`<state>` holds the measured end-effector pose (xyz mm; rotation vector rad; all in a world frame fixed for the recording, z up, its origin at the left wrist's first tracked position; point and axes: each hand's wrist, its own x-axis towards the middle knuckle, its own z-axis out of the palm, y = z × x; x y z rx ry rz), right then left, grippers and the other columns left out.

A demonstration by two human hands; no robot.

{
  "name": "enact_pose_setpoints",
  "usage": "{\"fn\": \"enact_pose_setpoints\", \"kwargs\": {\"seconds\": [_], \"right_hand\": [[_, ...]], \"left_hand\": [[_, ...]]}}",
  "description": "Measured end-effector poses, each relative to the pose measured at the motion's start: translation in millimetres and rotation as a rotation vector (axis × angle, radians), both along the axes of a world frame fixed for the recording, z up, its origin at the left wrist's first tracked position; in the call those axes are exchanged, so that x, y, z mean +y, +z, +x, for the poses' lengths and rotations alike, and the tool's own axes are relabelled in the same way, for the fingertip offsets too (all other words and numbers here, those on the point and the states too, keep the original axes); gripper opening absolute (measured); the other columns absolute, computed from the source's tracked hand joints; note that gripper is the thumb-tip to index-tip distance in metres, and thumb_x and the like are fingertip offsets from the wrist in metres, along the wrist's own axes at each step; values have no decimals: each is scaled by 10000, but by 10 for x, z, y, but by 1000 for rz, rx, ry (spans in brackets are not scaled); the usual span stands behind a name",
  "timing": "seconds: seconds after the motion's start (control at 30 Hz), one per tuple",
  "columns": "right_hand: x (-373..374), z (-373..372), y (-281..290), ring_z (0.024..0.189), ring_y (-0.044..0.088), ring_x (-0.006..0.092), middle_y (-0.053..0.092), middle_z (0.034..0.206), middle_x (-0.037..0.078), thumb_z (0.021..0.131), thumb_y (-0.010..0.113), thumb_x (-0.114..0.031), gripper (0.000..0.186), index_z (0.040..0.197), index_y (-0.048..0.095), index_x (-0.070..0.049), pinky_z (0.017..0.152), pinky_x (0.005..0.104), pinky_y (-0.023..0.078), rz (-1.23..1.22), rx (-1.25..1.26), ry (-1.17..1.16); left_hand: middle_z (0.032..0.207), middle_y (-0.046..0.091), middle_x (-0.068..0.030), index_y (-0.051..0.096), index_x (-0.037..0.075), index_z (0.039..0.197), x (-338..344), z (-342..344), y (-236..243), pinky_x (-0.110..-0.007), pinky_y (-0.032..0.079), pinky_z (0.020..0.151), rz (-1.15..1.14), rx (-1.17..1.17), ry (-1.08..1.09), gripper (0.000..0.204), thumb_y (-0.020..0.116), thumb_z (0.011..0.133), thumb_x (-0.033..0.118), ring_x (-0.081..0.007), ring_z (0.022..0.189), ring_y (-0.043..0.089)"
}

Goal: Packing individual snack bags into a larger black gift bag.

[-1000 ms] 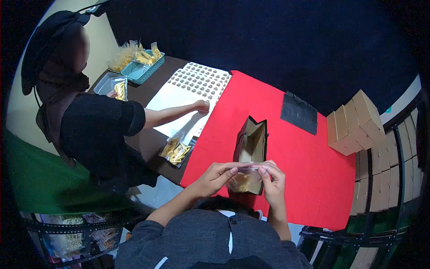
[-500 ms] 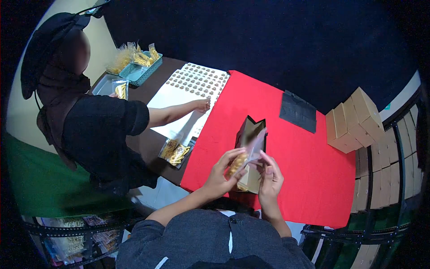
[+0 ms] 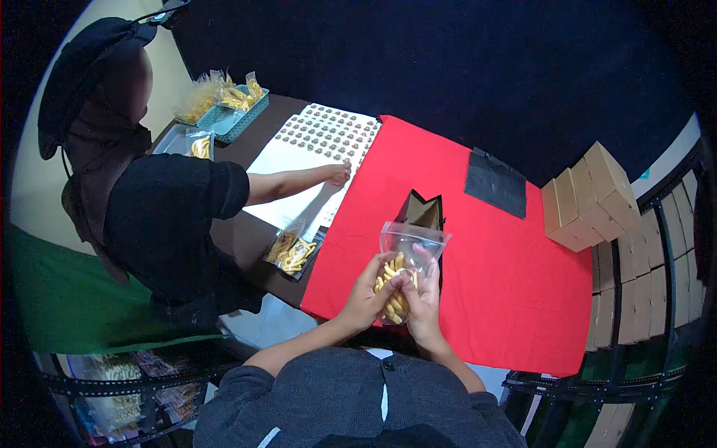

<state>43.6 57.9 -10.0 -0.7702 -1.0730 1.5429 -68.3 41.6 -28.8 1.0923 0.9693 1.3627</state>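
Note:
A clear zip pouch of yellow snack sticks (image 3: 395, 287) is held upright between both my hands, its clear upper part standing above my fingers. My left hand (image 3: 367, 297) is closed round its left side. My right hand (image 3: 423, 302) grips the right side, thumb across the front and fingers partly behind the clear plastic. Just beyond the pouch, an open black paper bag with a brown inside (image 3: 423, 212) is on the red cloth (image 3: 508, 287); the pouch and my hands cover much of it.
A co-worker's hand (image 3: 337, 174) touches a white sticker sheet (image 3: 287, 175) on the left. Filled pouches (image 3: 291, 252) lie in a dark tray beside it; a teal basket (image 3: 235, 123) holds more. A flat black bag (image 3: 495, 184) lies farther back. Cardboard boxes (image 3: 582, 200) stand right.
The pouch has turned from a slant so its broad face shows. My right hand has come in from the right and closed on it. The co-worker's hand stays by the sticker sheet.

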Motion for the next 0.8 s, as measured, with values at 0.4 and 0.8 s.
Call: {"fn": "enact_pose_setpoints", "kwargs": {"seconds": [0.4,0.8], "right_hand": [[60,101,-85,1120,453,167,415,1258,111,912,505,-140,424,1285,349,-15,963,303,362,-31,38,50],[118,295,-39,1123,472,218,496,1177,134,888,508,-186,402,1241,407,-23,979,344,351,78,-43,89]], "left_hand": [[1097,506,-80,390,12,1228,1,-21,-80,-263,421,861,-51,-235,-6,372,507,929,201,-126,1013,503],[966,542,-60,466,50,1155,12,-81,61,-272,443,800,61,102,-61,317,577,887,177,-110,906,528]]}}
